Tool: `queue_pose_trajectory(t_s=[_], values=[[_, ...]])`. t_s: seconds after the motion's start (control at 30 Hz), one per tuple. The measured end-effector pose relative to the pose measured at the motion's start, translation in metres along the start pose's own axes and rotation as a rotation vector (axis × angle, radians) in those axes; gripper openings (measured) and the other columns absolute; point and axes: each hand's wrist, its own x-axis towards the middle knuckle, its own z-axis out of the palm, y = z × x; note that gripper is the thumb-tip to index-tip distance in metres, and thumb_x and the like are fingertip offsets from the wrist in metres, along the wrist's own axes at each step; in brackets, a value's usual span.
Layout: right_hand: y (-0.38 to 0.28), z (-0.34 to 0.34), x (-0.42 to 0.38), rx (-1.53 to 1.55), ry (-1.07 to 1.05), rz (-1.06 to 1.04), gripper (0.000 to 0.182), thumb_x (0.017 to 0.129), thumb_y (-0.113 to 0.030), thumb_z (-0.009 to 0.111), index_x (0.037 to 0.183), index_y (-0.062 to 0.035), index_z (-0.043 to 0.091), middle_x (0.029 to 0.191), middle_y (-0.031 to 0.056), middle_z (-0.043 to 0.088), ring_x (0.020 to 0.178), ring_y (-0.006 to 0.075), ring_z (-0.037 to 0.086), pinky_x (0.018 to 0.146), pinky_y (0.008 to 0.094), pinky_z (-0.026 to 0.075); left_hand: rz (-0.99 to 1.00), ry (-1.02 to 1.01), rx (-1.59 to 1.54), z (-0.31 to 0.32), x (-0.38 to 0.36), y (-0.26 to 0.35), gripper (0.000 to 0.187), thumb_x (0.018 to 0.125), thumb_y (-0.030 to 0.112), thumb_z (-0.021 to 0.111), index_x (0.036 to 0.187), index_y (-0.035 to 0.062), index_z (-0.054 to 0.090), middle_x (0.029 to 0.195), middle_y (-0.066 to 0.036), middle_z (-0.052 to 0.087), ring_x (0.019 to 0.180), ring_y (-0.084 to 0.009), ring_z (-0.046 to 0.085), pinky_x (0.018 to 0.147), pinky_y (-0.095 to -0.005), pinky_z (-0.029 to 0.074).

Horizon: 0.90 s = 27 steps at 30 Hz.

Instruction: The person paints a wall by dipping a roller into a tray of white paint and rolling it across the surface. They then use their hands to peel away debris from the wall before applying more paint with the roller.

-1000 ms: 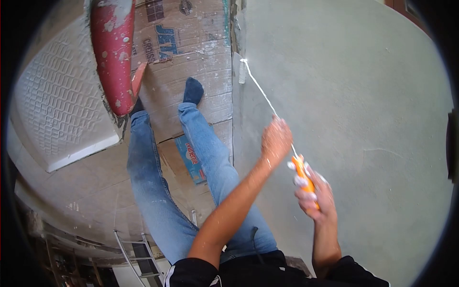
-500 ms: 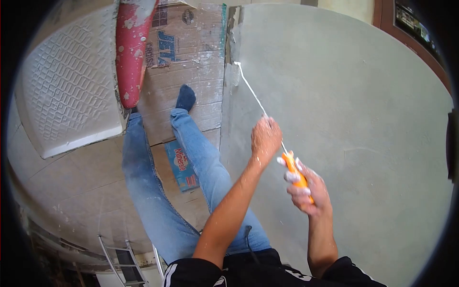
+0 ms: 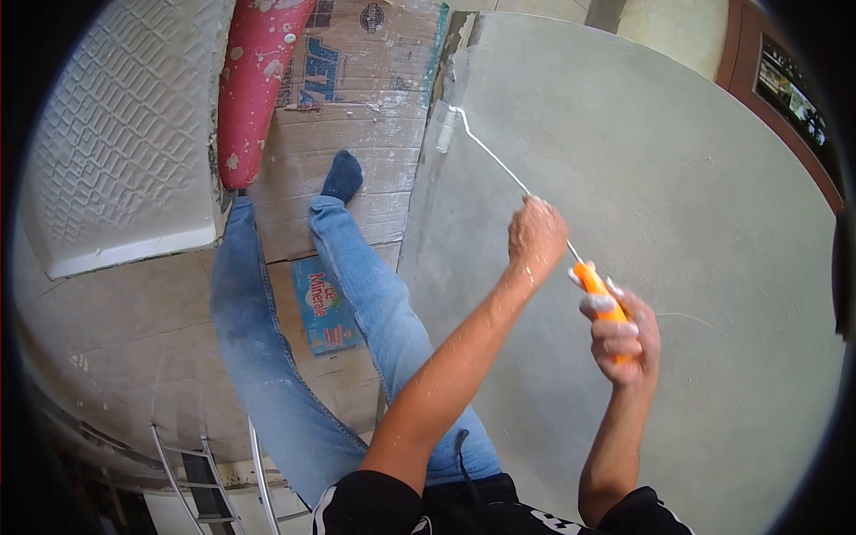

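A paint roller (image 3: 497,159) with a thin white metal rod reaches up and left across a grey-green wall (image 3: 713,214). Its small whitish roller head (image 3: 446,129) lies against the wall's left edge. My left hand (image 3: 538,230) is wrapped round the rod partway down. Lower right, my right hand (image 3: 624,334) grips the orange handle (image 3: 604,299), its fingers smeared with white paint. Both forearms carry white specks.
To the left stand a white textured paint tray (image 3: 134,152) and a pink, paint-spattered object (image 3: 254,98). Flattened cardboard (image 3: 374,152) covers the floor under my foot. A blue printed carton piece (image 3: 325,308) lies between my legs. A metal ladder (image 3: 192,481) shows lower left.
Both hands and the roller's handle have moved right, and the rod lies more slanted. The roller head now shows more clearly at the wall's edge. The view has shifted slightly.
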Motion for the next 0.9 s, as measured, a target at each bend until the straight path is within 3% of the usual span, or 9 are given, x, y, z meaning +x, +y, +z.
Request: queue_pose_trajectory(t_s=[0.07,0.13,0.23,0.3,0.4,0.53,0.67,0.73,0.9], values=[[-0.011,0.001,0.045,0.024,-0.019,0.056,0.025,0.099,-0.016,0.039,0.116,0.0013,0.04,0.085,0.0103,0.049,0.051,0.0055,0.045,0.036,0.0162,0.04,0.099,-0.041,0.143,0.0,0.048,-0.025,0.025,0.09,0.012,0.051,0.081,-0.0048,0.067,0.079,-0.025,0.067,0.085,-0.0345,0.07,0.071,-0.0413,0.056],[-0.006,0.011,0.08,0.015,-0.006,0.062,0.023,0.099,-0.016,0.04,0.113,0.0018,0.04,0.084,0.0104,0.049,0.051,0.0056,0.045,0.036,0.0169,0.04,0.4,-0.194,0.703,-0.03,0.09,-0.04,0.021,0.086,0.01,0.055,0.081,-0.002,0.071,0.082,-0.02,0.07,0.083,-0.0315,0.07,0.07,-0.0395,0.056],[0.001,0.019,0.095,0.001,-0.019,0.051,0.022,0.099,-0.017,0.041,0.11,0.0014,0.041,0.084,0.0103,0.05,0.052,0.006,0.045,0.037,0.0182,0.041,0.526,-0.25,0.853,-0.034,0.093,-0.04,0.016,0.081,0.008,0.059,0.079,0.0021,0.074,0.083,-0.015,0.071,0.08,-0.0285,0.07,0.069,-0.0385,0.056],[-0.007,-0.011,0.046,0.089,-0.085,0.101,0.022,0.1,-0.018,0.04,0.111,0.0008,0.041,0.085,0.0103,0.049,0.053,0.0067,0.046,0.037,0.0195,0.041,0.362,-0.249,0.578,-0.001,0.056,-0.033,0.028,0.089,0.012,0.053,0.102,-0.0103,0.064,0.077,-0.019,0.069,0.079,-0.0292,0.07,0.069,-0.0368,0.056],[0.014,0.015,-0.023,0.088,0.075,-0.03,0.023,0.101,-0.02,0.038,0.107,0.0011,0.043,0.078,0.0083,0.049,0.052,0.0074,0.046,0.037,0.0192,0.04,-0.054,-0.203,-0.033,-0.009,-0.022,0.018,0.036,0.097,0.017,0.043,0.107,-0.0164,0.052,0.079,-0.025,0.066,0.075,-0.0315,0.07,0.064,-0.0354,0.057],[0.018,0.015,-0.017,0.079,0.02,0.037,0.024,0.101,-0.021,0.037,0.109,0.0008,0.043,0.078,0.0082,0.049,0.051,0.0074,0.046,0.037,0.0187,0.04,0.01,-0.08,-0.065,-0.016,-0.016,0.009,0.033,0.097,0.017,0.044,0.096,-0.0123,0.058,0.077,-0.024,0.066,0.077,-0.0334,0.07,0.065,-0.0379,0.057],[-0.001,-0.003,0.061,0.049,-0.099,0.103,0.023,0.101,-0.021,0.039,0.109,0.0007,0.042,0.083,0.0084,0.05,0.054,0.0067,0.046,0.038,0.0182,0.041,0.488,-0.311,0.74,-0.028,0.078,-0.036,0.026,0.091,0.014,0.05,0.077,-0.0026,0.064,0.081,-0.025,0.067,0.079,-0.0365,0.069,0.069,-0.0414,0.056],[0.009,0.009,0.059,0.023,-0.012,0.011,0.023,0.101,-0.021,0.04,0.107,0.001,0.042,0.082,0.0076,0.049,0.054,0.0065,0.046,0.038,0.018,0.041,0.324,-0.199,0.5,-0.011,0.064,-0.04,0.025,0.09,0.013,0.05,0.078,-0.0034,0.065,0.08,-0.025,0.067,0.079,-0.0371,0.069,0.069,-0.0408,0.057],[0.021,-0.015,-0.055,0.061,0.09,0.012,0.036,0.102,-0.02,0.036,0.135,-0.0068,0.034,0.085,0.0088,0.047,0.051,0.006,0.043,0.036,0.0159,0.039,-0.085,-0.118,-0.074,-0.005,-0.056,0.015,0.034,0.094,0.014,0.043,0.109,-0.0143,0.055,0.078,-0.027,0.065,0.08,-0.0381,0.068,0.071,-0.0425,0.054]])
